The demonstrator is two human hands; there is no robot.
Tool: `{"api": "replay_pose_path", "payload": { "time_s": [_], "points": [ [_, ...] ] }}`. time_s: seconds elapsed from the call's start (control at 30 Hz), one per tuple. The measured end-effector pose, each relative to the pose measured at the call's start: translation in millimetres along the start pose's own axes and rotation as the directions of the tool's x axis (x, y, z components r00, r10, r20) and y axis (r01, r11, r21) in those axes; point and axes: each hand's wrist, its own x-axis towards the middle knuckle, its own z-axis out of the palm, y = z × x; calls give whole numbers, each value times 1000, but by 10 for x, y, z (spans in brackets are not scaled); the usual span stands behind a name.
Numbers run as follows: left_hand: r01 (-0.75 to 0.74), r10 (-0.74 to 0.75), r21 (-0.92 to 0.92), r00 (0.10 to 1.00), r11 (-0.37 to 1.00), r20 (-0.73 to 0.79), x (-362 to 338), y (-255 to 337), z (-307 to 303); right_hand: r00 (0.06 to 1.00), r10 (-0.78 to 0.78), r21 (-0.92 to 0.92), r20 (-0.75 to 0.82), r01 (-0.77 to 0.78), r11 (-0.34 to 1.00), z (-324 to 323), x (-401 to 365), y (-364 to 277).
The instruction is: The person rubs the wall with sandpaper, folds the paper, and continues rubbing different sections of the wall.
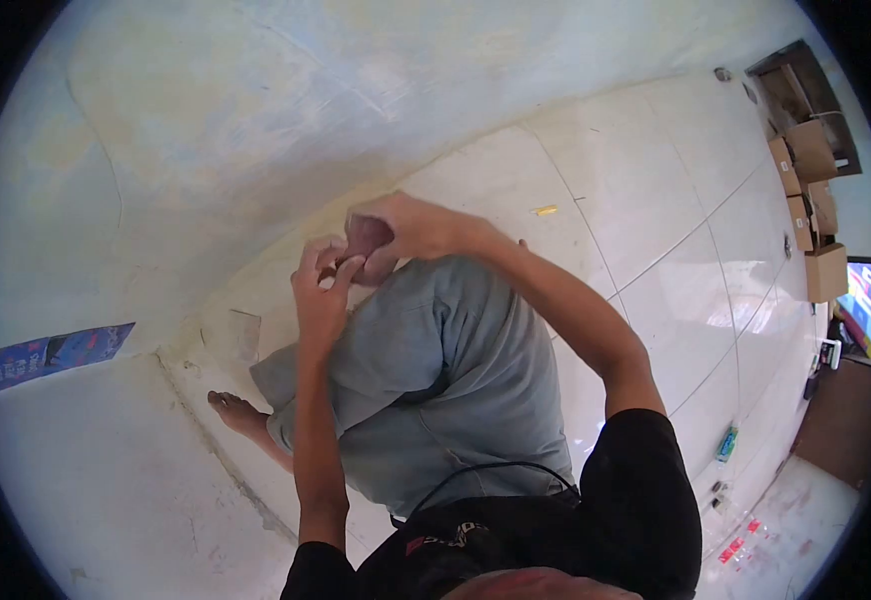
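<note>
Above my raised knee, both hands meet at a small reddish-brown rounded object (367, 236); its kind cannot be made out. My right hand (403, 226) is closed around it from the right, its back covering part of it. At the lower left edge, my left hand (324, 272) pinches it with thumb and fingers close together. The grey trousers (376, 345) on my bent leg lie just under the hands. Near my bare foot (239, 412), a thin see-through sheet (246, 334) lies on the floor by the wall.
A painted wall (226, 130) rises close in front. On the tiled floor (656, 200) lie a yellow strip (545, 210), a green-blue packet (727, 444) and red-marked wrappers (739, 540). Cardboard boxes (824, 272) and a lit screen (862, 300) stand at the far right. A blue printed strip (51, 360) is at left.
</note>
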Motion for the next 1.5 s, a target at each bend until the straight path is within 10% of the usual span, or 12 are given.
{"api": "replay_pose_path", "payload": {
  "time_s": [0.1,0.2,0.3,0.43,0.53,0.77,0.9,1.0,1.3,1.5],
  "points": [
    [-191,204,82,960,978,-191,115,97,288,978,-102,-314,-181,41,948,-549,-222,130],
    [-201,273,277,928,940,-253,89,-171,388,955,183,-327,-234,-254,910,-1330,-614,456],
    [75,-45,124,972,989,-232,38,-398,375,858,513,-529,-35,-451,719,-1599,-841,807],
    [103,-78,90,967,991,-243,94,-500,336,851,505,-671,145,-291,682,-1487,-800,1546],
    [115,-88,101,968,988,-237,86,-578,319,984,85,-836,-156,-177,519,-1527,-685,1754],
    [117,-97,89,973,989,-208,87,-583,311,955,155,-698,-253,-292,654,-1647,-841,1421],
    [113,-91,100,974,989,-207,82,-536,307,927,372,-496,-51,-347,796,-1592,-1137,1250],
    [108,-88,103,979,989,-186,89,-507,330,984,174,-826,-32,-124,549,-1433,-1209,1492],
    [138,-120,87,977,987,-179,56,-531,297,986,-10,-762,-168,-123,636,-1396,-625,1256],
    [132,-113,89,975,987,-190,66,-524,296,944,320,-705,-79,-280,652,-1455,-1247,1072]
  ]
}}
